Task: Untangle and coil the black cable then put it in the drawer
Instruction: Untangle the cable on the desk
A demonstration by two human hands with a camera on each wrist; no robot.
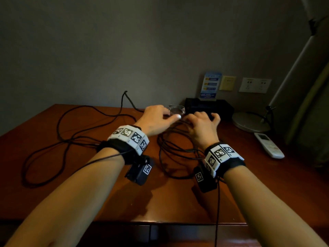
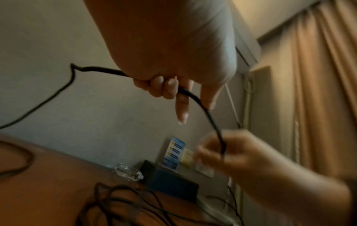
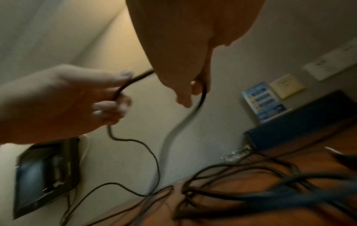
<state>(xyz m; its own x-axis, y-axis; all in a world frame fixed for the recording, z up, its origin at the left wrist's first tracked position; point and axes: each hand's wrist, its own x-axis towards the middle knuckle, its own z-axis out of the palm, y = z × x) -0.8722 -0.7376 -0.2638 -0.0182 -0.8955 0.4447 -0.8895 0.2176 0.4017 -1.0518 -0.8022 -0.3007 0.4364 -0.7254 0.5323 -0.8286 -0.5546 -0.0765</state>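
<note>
A long black cable (image 1: 57,129) sprawls in loose loops over the left of the brown desk (image 1: 110,196). Several of its turns lie piled under my right wrist. Both hands hover close together over the far middle of the desk, a short span of cable (image 2: 208,113) strung between them. My left hand (image 1: 165,116) grips it with curled fingers (image 2: 166,87). My right hand (image 1: 201,120) pinches the same cable (image 3: 203,97) between thumb and fingers. From the left hand (image 3: 86,97) the cable runs off in a kinked arc toward the wall. Dark drawer fronts (image 1: 178,232) show shut below the desk's near edge.
A glass ashtray (image 1: 177,109) sits just beyond my hands, with a black box (image 1: 208,106) and a blue sign card (image 1: 211,86) behind it. A round lamp base (image 1: 249,122) and a white remote (image 1: 268,145) lie on the right. A television (image 3: 46,175) stands to the left.
</note>
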